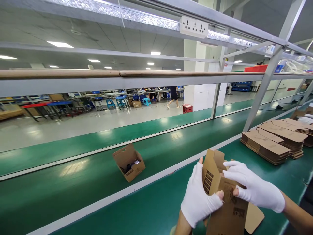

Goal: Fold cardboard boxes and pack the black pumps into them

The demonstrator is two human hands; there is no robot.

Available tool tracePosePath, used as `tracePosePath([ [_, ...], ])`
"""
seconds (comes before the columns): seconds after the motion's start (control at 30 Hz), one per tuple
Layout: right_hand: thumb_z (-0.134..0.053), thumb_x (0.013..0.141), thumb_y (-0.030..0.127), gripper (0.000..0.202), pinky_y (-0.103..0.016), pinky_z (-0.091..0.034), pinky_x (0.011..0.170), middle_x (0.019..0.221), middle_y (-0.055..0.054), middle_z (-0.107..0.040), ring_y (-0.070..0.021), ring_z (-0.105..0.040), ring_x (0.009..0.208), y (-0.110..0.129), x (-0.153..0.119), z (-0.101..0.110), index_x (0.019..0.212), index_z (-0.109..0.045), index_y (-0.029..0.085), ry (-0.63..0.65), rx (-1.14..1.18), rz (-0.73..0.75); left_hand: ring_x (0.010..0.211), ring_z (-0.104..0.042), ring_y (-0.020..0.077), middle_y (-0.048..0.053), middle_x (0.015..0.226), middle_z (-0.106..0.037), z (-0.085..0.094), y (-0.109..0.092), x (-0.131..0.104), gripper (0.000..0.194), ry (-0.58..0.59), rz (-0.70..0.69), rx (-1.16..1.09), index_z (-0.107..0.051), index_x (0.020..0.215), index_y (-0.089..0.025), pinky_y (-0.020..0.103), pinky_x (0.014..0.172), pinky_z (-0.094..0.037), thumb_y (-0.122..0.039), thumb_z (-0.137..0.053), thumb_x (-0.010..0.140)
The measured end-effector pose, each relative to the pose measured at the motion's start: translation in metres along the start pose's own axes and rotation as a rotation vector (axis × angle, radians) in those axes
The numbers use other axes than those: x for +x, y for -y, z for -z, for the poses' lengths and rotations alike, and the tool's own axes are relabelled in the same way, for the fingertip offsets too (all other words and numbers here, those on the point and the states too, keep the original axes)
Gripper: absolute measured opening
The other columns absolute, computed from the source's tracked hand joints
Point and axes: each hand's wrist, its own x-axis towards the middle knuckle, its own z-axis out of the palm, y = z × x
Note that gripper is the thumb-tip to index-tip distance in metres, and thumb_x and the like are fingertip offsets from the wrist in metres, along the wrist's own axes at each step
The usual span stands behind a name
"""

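Observation:
A partly folded brown cardboard box [226, 209] is held up between my two gloved hands, its flaps standing open at the top. On its left side, my left hand [199, 195] grips the panel printed with dark labels, thumb on the front face. From the right, my right hand [251, 186] pinches the upper edge, with its thumb on the front and its fingers over the top. Both white gloves leave the thumb tips bare. The inside of the box is mostly hidden.
An open carton [130, 166] with dark items inside sits on the green conveyor belt [93, 176]. Stacks of flat cardboard boxes [265, 145] lie to the right, and another person's gloved hand [305, 119] shows beyond them. A metal post [261, 85] rises behind the bench.

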Motion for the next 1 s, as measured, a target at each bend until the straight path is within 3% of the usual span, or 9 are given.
tracePosePath([
  [0.2, -0.049, 0.098, 0.045, 0.033, -0.035, -0.051, 0.086, 0.104, -0.010, -0.063, -0.0236, -0.057, 0.103, 0.004, -0.004, 0.002, 0.122, -0.062, 0.027, -0.011, 0.000, 0.049, 0.121, -0.042, 0.0289, 0.008, 0.129, -0.039, 0.005, 0.006, 0.007, 0.105, 0.230, 0.065, 0.082, -0.020, 0.148, -0.030, 0.045, 0.107, -0.037, -0.023, -0.075, 0.059],
  [0.33, -0.049, 0.099, 0.035, 0.026, -0.037, -0.050, 0.088, 0.088, -0.005, -0.065, -0.0207, -0.061, 0.088, 0.005, 0.001, 0.003, 0.121, -0.061, 0.028, -0.048, 0.007, 0.127, 0.112, -0.047, 0.0263, 0.005, 0.125, -0.037, 0.002, 0.007, 0.010, 0.081, 0.199, 0.025, 0.085, -0.049, 0.127, -0.031, 0.042, 0.099, -0.043, -0.018, -0.078, 0.053],
  [0.4, -0.050, 0.098, 0.028, 0.023, -0.039, -0.045, 0.097, 0.088, -0.002, -0.067, -0.0196, -0.062, 0.088, 0.001, 0.000, -0.002, 0.119, -0.060, 0.030, -0.151, 0.043, 0.094, 0.105, -0.049, 0.0240, 0.004, 0.118, -0.039, 0.000, 0.005, 0.010, 0.061, 0.130, 0.003, 0.133, -0.056, 0.107, -0.026, 0.037, 0.091, -0.046, -0.013, -0.077, 0.051],
  [0.5, -0.048, 0.097, 0.026, 0.027, -0.046, -0.036, 0.108, 0.112, -0.004, -0.064, -0.0232, -0.055, 0.111, -0.011, -0.004, -0.012, 0.122, -0.057, 0.027, -0.513, 0.105, -0.259, 0.103, -0.048, 0.0227, 0.004, 0.115, -0.040, -0.001, 0.003, 0.010, 0.044, 0.022, -0.004, 0.223, -0.054, 0.094, -0.023, 0.037, 0.090, -0.045, -0.014, -0.073, 0.056],
  [0.57, -0.047, 0.098, 0.034, 0.033, -0.048, -0.030, 0.112, 0.126, -0.006, -0.056, -0.0251, -0.046, 0.123, -0.020, -0.004, -0.016, 0.129, -0.052, 0.024, -0.622, 0.241, -0.560, 0.108, -0.046, 0.0236, 0.004, 0.122, -0.038, -0.002, 0.002, 0.009, 0.040, -0.003, -0.010, 0.267, -0.053, 0.095, -0.023, 0.041, 0.097, -0.041, -0.018, -0.071, 0.060],
  [0.67, -0.046, 0.095, 0.053, 0.051, -0.045, -0.038, 0.107, 0.134, -0.010, -0.050, -0.0272, -0.046, 0.124, -0.024, -0.002, -0.016, 0.135, -0.048, 0.021, -0.375, 0.794, -0.781, 0.114, -0.044, 0.0244, 0.004, 0.133, -0.033, -0.004, 0.004, 0.008, 0.039, 0.027, -0.055, 0.271, -0.050, 0.097, -0.023, 0.041, 0.099, -0.040, -0.023, -0.068, 0.062],
  [0.77, -0.056, 0.089, 0.056, 0.059, -0.041, -0.048, 0.096, 0.134, -0.011, -0.050, -0.0289, -0.051, 0.119, -0.018, 0.004, -0.014, 0.134, -0.048, 0.019, -0.156, 1.315, -0.761, 0.122, -0.039, 0.0261, 0.006, 0.141, -0.026, -0.009, 0.004, 0.006, 0.039, 0.052, -0.107, 0.270, -0.047, 0.097, -0.022, 0.041, 0.099, -0.040, -0.026, -0.066, 0.064],
  [0.9, -0.077, 0.074, 0.033, 0.073, -0.040, -0.050, 0.090, 0.129, -0.012, -0.053, -0.0299, -0.056, 0.110, -0.012, 0.008, -0.017, 0.136, -0.044, 0.016, -0.027, 1.463, -0.690, 0.125, -0.035, 0.0286, 0.008, 0.143, -0.025, -0.014, 0.001, 0.004, 0.037, 0.032, -0.207, 0.346, -0.044, 0.095, -0.022, 0.045, 0.101, -0.037, -0.028, -0.065, 0.066],
  [1.0, -0.076, 0.074, 0.034, 0.072, -0.042, -0.044, 0.098, 0.132, -0.013, -0.051, -0.0298, -0.052, 0.116, -0.021, 0.005, -0.017, 0.136, -0.043, 0.016, 0.012, 1.505, -0.616, 0.120, -0.039, 0.0267, 0.007, 0.134, -0.035, -0.014, 0.002, 0.004, 0.037, 0.032, -0.319, 0.323, -0.043, 0.096, -0.022, 0.043, 0.099, -0.038, -0.027, -0.065, 0.067],
])
